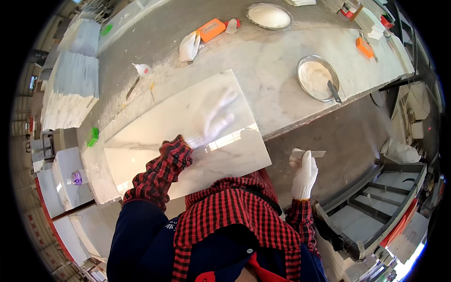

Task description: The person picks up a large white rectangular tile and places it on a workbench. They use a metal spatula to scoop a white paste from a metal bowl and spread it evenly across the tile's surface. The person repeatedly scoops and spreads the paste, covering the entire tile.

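Head view shows a glossy slab (171,120) left of the bowl (298,75) on the surface (275,91), likely heavy, stiff, slippery and brittle, best held by opposite edges, the left hand (213,123) spread empty over it, the right hand (304,175), below the bowl, clenched round a flat blade (319,153).

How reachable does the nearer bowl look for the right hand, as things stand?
Probably yes, with a forward stretch: only the bench edge seems to lie between the right hand and the nearer bowl. That hand holds a flat tool, though.
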Demonstrator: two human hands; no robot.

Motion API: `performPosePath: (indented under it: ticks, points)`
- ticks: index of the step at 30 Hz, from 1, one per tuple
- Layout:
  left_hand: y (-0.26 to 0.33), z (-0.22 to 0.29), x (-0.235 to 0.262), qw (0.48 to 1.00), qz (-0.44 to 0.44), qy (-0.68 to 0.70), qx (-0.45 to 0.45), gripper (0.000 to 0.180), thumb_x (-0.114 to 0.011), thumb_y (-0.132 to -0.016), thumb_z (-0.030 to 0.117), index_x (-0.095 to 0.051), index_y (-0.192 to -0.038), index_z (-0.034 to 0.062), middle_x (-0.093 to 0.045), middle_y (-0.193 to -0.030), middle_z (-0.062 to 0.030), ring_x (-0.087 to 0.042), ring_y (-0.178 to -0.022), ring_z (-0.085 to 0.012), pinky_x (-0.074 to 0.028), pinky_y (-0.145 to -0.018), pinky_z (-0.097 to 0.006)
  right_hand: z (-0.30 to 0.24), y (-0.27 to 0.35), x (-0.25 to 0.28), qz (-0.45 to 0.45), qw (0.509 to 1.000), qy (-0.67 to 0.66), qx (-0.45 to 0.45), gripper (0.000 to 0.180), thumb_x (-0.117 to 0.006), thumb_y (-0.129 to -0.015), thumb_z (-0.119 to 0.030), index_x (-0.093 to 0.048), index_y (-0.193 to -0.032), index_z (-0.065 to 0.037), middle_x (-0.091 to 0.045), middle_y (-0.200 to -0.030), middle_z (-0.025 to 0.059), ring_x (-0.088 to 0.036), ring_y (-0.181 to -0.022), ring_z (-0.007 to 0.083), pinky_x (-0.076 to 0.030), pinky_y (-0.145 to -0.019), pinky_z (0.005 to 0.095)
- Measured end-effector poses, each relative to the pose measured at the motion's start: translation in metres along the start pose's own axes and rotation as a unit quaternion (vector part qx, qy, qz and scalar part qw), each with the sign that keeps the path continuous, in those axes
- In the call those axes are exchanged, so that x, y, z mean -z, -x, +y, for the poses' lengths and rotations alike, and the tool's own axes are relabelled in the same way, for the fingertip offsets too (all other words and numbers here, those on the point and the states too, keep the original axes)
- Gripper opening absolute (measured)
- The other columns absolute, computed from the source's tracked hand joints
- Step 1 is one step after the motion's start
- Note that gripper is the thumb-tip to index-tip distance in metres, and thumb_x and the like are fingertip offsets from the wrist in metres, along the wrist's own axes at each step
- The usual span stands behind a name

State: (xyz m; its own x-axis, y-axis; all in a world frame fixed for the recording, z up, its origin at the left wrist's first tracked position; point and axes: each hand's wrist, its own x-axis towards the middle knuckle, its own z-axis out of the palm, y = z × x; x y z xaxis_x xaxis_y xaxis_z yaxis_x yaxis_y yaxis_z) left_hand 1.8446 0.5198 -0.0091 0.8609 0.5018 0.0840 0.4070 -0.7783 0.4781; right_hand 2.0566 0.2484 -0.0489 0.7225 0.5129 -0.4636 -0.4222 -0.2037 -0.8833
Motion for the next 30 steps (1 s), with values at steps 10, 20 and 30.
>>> performPosePath:
  ticks: [10,20,30]
  points:
    - [-0.013,0.011,-0.012,0.997,0.024,-0.074,-0.004,0.063,-0.063,-0.102,0.033,-0.043,-0.156,0.0058,-0.054,-0.152,-0.0181,-0.047,-0.142,-0.0380,-0.037,-0.118,-0.046,0.008,-0.008,0.005,0.003,1.000,-0.004,0.030,0.049,-0.049,-0.111,-0.039,-0.068,-0.118,0.005,-0.073,-0.107,0.0100,-0.066,-0.089,0.0139,-0.053,-0.079,0.0289]
    - [0.010,0.046,-0.030,0.991,0.002,0.073,0.111,0.047,-0.061,-0.103,0.031,-0.059,-0.143,0.0068,-0.069,-0.132,-0.0144,-0.065,-0.124,-0.0285,-0.051,-0.104,-0.038,-0.001,-0.006,0.002,-0.007,0.999,0.005,0.035,0.044,-0.052,-0.109,-0.035,-0.070,-0.115,0.005,-0.073,-0.100,0.0086,-0.067,-0.086,0.0142,-0.053,-0.076,0.0287]
    - [-0.016,-0.017,-0.056,0.981,-0.126,-0.004,0.149,0.061,-0.052,-0.102,0.046,-0.049,-0.152,0.0102,-0.041,-0.161,-0.0183,-0.034,-0.148,-0.0416,-0.024,-0.124,-0.055,-0.017,-0.009,0.003,-0.019,0.995,0.030,0.093,0.043,-0.054,-0.107,-0.032,-0.070,-0.113,0.008,-0.073,-0.091,0.0109,-0.068,-0.080,0.0164,-0.055,-0.074,0.0309]
